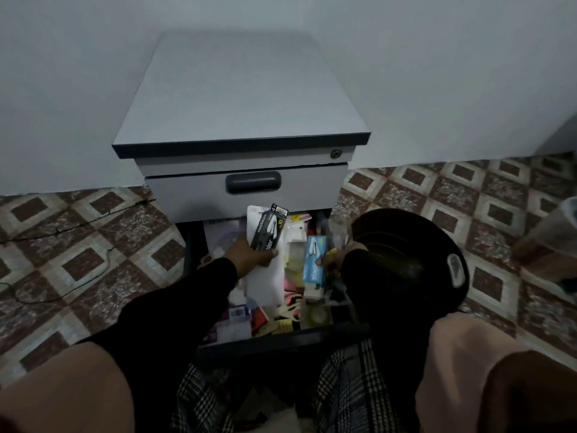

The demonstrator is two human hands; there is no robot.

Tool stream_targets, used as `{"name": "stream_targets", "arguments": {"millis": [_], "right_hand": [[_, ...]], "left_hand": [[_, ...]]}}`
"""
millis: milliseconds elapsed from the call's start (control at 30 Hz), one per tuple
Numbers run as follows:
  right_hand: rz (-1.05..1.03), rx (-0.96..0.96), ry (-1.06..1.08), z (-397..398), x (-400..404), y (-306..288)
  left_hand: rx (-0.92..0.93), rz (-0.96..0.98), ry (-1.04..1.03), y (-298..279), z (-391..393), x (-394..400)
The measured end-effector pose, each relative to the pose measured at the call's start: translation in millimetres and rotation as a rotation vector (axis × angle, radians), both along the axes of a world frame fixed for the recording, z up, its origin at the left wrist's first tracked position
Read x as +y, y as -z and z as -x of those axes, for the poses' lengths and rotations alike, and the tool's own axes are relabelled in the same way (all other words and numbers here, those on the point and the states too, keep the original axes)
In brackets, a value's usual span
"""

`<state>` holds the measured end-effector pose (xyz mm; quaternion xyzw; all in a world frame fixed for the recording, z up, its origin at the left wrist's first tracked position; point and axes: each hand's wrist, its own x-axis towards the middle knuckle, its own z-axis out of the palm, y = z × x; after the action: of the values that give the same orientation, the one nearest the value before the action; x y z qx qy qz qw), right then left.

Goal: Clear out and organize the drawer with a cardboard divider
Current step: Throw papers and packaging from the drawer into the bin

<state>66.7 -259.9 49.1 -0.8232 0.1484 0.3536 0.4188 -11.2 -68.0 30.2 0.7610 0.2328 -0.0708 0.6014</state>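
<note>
The lower drawer (281, 339) of a grey cabinet (240, 98) is pulled out towards me and packed with mixed stationery, papers and small packets. My left hand (249, 253) grips a black stapler box (270, 228) together with a white packet (265, 276), raised a little above the drawer's left side. My right hand (334, 259) holds a blue stapler box (314, 260) over the drawer's right side. Black sleeves cover both arms. No cardboard divider shows in view.
The upper drawer (246, 189) with a dark handle is closed just above my hands. The cabinet stands against a pale wall on patterned brown floor tiles (93, 245). A thin cable (78, 226) runs over the floor at left. My knees and checked cloth fill the bottom.
</note>
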Motion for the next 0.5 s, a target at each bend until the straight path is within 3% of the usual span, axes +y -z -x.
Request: {"name": "stream_targets", "arguments": {"millis": [233,500], "right_hand": [[0.099,-0.15,0.223,-35,-90,-20],[0.062,-0.169,0.393,-65,-160,-16]], "left_hand": [[-0.068,0.083,0.053,-17,-64,-99],[0.16,0.277,0.118,-20,-105,-177]]}}
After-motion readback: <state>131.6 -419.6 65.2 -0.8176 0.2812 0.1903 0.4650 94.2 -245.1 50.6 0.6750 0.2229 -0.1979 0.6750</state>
